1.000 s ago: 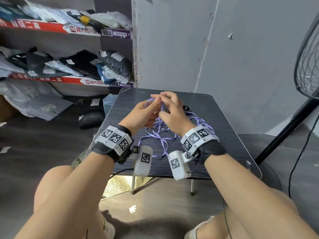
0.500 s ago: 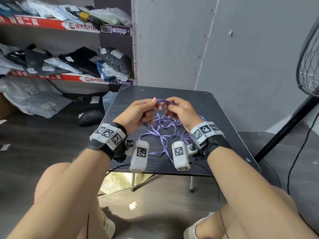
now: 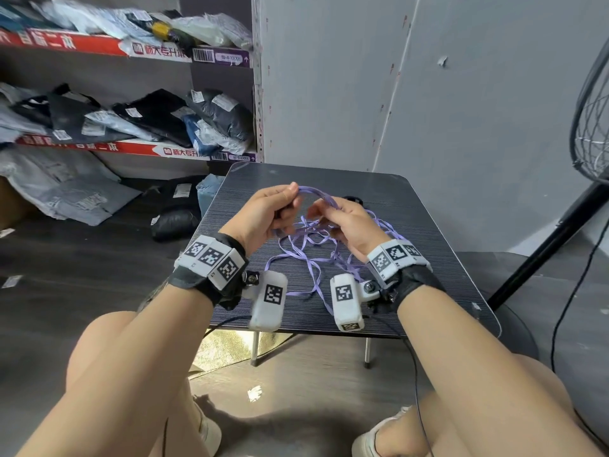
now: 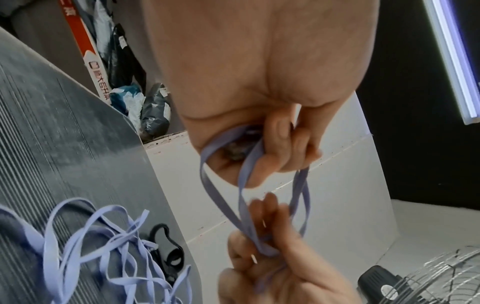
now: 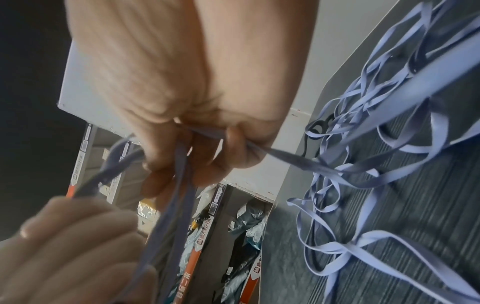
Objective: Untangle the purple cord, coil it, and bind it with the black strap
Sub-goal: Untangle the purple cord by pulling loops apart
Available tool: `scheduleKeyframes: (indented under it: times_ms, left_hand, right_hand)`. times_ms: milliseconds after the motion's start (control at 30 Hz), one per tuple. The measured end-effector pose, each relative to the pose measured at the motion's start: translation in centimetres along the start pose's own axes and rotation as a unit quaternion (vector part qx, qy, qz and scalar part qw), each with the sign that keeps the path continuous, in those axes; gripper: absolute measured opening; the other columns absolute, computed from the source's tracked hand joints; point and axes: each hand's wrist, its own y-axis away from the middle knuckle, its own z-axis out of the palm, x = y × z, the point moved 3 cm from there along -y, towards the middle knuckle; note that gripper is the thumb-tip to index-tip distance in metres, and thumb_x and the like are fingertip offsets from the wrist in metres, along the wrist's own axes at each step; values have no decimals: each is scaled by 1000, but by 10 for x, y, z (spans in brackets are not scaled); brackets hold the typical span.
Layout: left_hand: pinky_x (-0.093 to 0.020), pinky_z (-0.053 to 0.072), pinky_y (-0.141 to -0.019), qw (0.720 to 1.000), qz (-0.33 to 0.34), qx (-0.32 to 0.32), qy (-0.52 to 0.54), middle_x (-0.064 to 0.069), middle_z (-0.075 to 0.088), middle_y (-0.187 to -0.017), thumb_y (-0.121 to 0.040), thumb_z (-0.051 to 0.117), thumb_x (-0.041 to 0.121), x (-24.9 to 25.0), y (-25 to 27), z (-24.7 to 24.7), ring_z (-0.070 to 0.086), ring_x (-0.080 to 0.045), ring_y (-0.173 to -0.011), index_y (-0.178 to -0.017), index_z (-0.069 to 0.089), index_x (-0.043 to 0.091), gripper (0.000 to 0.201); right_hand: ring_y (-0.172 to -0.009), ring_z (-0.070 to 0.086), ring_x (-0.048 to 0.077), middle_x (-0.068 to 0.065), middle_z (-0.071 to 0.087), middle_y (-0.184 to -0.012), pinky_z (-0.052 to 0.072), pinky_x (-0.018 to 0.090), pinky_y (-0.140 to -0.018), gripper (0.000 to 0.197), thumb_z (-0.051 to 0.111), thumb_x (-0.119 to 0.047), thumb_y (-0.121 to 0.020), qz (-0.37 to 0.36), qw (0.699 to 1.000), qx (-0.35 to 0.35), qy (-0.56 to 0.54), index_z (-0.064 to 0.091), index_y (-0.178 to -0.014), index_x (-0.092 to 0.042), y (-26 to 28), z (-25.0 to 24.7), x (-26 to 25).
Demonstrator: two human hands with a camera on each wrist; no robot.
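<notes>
shelves point(image 3: 131, 150): holding bagged garments at the left
fan point(image 3: 591, 127): standing at the right
table point(image 3: 428, 258): sitting dark and ribbed before the grey wall point(image 3: 461, 94)

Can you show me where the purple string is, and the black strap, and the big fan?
Flat purple cord point(image 3: 306, 255), head view: a tangled loop lying on the table.
Black strap loop point(image 4: 174, 252), left wrist view: its lower ring, beside the tangle.
Wire-caged metal fan point(image 3: 593, 140), head view: the cage's grille, at the right edge.
</notes>
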Motion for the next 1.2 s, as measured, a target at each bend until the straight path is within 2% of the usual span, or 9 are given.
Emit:
scheduleKeyframes:
  times_ms: [167,300,467,633,767,867,1000,1100,1200]
  left_hand:
    - [-22,41,-58,999,-6,32,25,10,30,-50,-102,34,22,-9,-3,-11,26,-7,-43,-71,47,12,34]
    - [-24,42,-62,998,-15,20,52,8,31,-52,-98,40,20,-10,-1,-12,28,-8,-44,-68,51,12,34]
    - [-31,55,-84,994,-32,-32,99,8,33,-49,-94,40,13,-1,3,6,26,-8,-42,-62,39,13,32]
    - [-23,38,-57,994,-56,-24,96,10,27,-46,-98,37,28,0,0,10,21,-6,-38,-61,32,17,39]
    - [-17,21,-38,997,-68,-2,40,11,22,-44,-101,32,33,-4,-5,14,16,-5,-37,-60,30,19,43]
    - [-14,16,-38,998,-53,20,7,10,22,-45,-102,32,35,-5,-9,15,15,-6,-37,-65,33,19,40]
    - [-13,16,-38,999,-25,27,-25,10,25,-45,-101,36,37,-1,-12,19,16,-7,-38,-67,39,19,39]
    - [-13,16,-38,999,-5,31,-32,11,24,-43,-100,37,37,2,-17,23,16,-6,-37,-70,51,15,39]
    - [-13,17,-39,999,10,53,-7,11,24,-43,-101,38,33,3,-22,21,17,-6,-37,-82,60,13,36]
  right_hand:
    - [-48,49,2,-9,58,-51,32,11,-44,8,58,-10,-90,-16,997,17,-78,62,-86,-16,3,-9,-4]
    - [-49,38,4,-9,59,-55,23,12,-42,12,54,-16,-93,-11,995,30,-94,64,-85,-16,0,-15,1]
    - [-52,46,0,-5,56,-63,32,10,-48,21,51,-20,-95,-50,996,77,-18,66,-80,-21,-3,-16,2]
    - [-48,36,4,-6,59,-67,31,12,-47,17,53,-29,-94,-62,991,90,71,66,-82,-26,-7,-15,6]
    - [-40,39,0,-20,53,-45,30,7,-45,21,54,-26,-94,-54,989,96,99,68,-91,-11,-5,-16,8]
    - [-48,48,-6,-16,56,-54,38,6,-55,17,54,-22,-94,-73,984,112,122,68,-91,-12,-8,-13,10]
    - [-60,51,3,-14,53,-65,45,26,-70,17,51,-24,-96,-67,978,116,162,66,-97,-17,-12,-13,15]
    - [-65,47,2,-18,48,-69,39,17,-68,24,40,-15,-99,-62,978,83,182,62,-108,-10,-12,-6,16]
    - [-81,49,8,-4,51,-87,39,12,-70,39,31,-3,-99,-28,977,34,210,42,-135,-9,-9,2,20]
